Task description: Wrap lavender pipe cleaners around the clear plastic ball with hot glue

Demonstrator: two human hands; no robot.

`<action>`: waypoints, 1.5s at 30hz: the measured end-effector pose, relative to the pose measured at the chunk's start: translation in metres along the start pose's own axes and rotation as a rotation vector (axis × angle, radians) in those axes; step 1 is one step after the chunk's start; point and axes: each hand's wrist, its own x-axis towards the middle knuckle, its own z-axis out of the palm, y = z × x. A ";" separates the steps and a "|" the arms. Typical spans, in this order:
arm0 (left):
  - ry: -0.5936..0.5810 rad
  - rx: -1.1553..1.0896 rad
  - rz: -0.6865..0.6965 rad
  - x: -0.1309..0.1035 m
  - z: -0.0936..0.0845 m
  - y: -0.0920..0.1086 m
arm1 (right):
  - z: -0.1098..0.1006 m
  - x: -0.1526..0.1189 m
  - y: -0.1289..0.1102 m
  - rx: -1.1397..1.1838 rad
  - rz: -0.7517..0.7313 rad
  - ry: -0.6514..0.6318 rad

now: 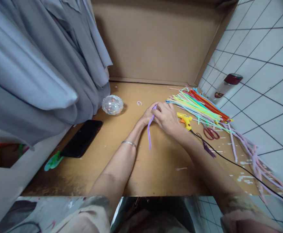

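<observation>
A purple pipe cleaner (149, 136) hangs down from between my two hands, over the middle of the wooden table. My left hand (148, 116) has its fingers closed on the upper part of it. Beside it on the right, my right hand (165, 117) pinches the same purple strand, and the fingers of both hands touch. The fingertips partly hide the upper end. Left of the hands lies a small curled pale piece (139, 103). A yellow glue gun (186, 121) rests just right of my right hand.
Many coloured pipe cleaners (199, 105) lie at the back right, near red-handled scissors (211, 133) and a bottle (225, 87). A clear ball (112, 105) and a black phone (82, 139) are on the left, by a grey curtain (59, 64). A black cord (228, 160) crosses the right side.
</observation>
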 end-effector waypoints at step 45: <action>-0.038 -0.213 -0.084 -0.009 -0.005 0.006 | 0.039 -0.009 0.056 0.787 0.582 0.270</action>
